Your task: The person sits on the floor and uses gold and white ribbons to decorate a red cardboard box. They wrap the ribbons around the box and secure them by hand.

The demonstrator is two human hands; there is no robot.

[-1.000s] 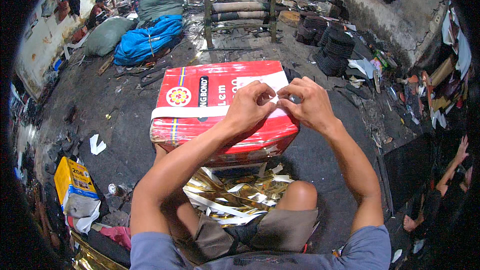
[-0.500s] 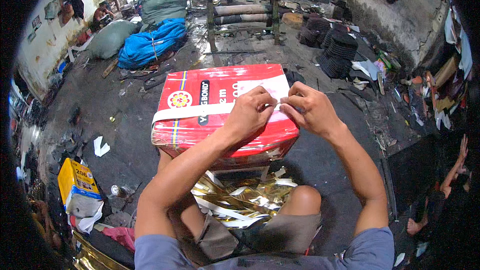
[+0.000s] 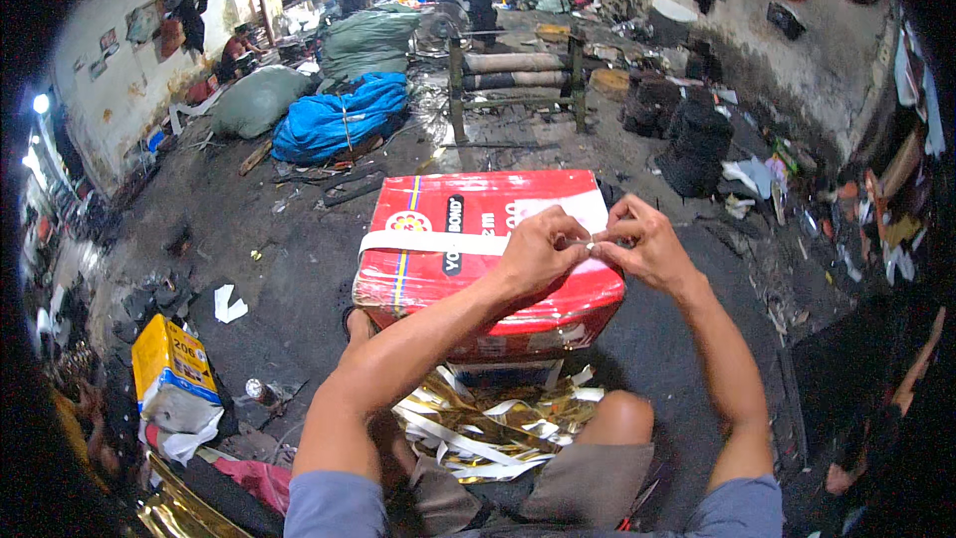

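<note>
You are sitting on the floor [image 3: 299, 269] with the red box [image 3: 478, 249] resting just in front of your knees, close enough to work on its top. Your left hand [image 3: 538, 251] and right hand [image 3: 647, 249] are meeting over the white strap [image 3: 428, 242], fingertips pinched together on what is probably its loose end, perhaps to keep the band taut across the lid. Gold and white strips [image 3: 488, 423] are lying between your legs.

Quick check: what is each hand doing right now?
Left hand: closed, pinching the white strap over the red box.
Right hand: closed, pinching the same strap's end.
</note>
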